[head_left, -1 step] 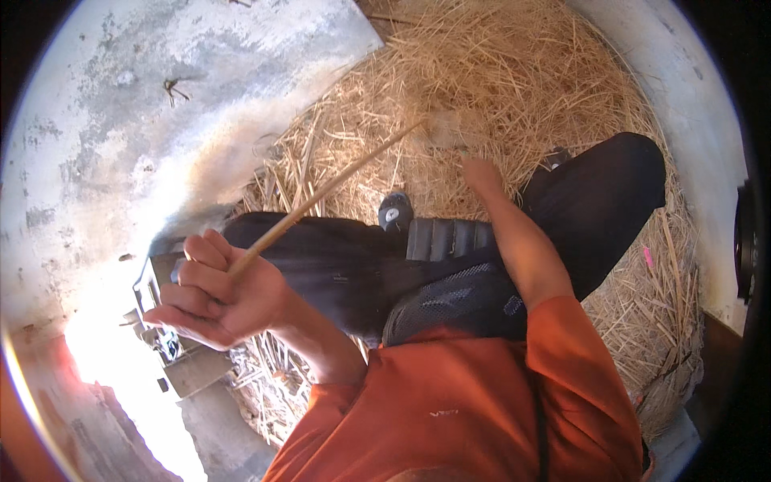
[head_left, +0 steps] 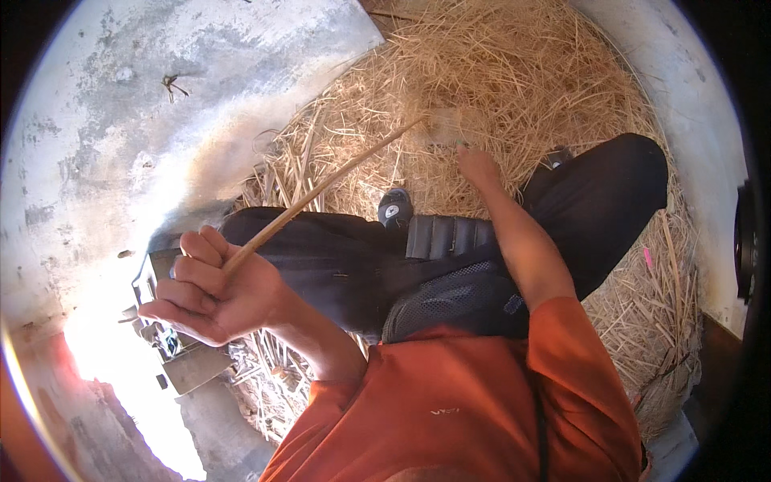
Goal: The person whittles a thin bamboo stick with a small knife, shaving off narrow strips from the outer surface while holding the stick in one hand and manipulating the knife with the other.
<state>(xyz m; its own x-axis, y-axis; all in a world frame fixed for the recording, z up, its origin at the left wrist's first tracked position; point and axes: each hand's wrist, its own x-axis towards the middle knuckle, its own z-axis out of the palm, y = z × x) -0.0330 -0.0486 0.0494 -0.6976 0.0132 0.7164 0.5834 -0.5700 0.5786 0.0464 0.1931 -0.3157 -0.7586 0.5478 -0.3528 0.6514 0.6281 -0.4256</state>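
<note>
A long, pale wooden stick [head_left: 321,186], like cane or bamboo, slants up and away from my left hand [head_left: 213,285]. My left fingers are curled around its near end, palm turned up. The far tip rests over the straw. My right hand [head_left: 479,167] is closed near that tip, its forearm reaching forward over my lap. Just beyond the right fingers is a pale, half see-through flat patch [head_left: 451,127]; I cannot make out what it is or what the right fingers hold.
Loose straw [head_left: 530,72] covers the ground ahead and beside me. My black-trousered legs [head_left: 594,209] are spread, with a dark shoe [head_left: 394,206] between them. A worn whitish slab [head_left: 104,153] lies left, near a metal-framed object [head_left: 165,333] in bright light. A pale wall [head_left: 691,88] curves along the right.
My left hand and the stick have shifted very slightly up and left. My right hand has moved a little forward and left.
</note>
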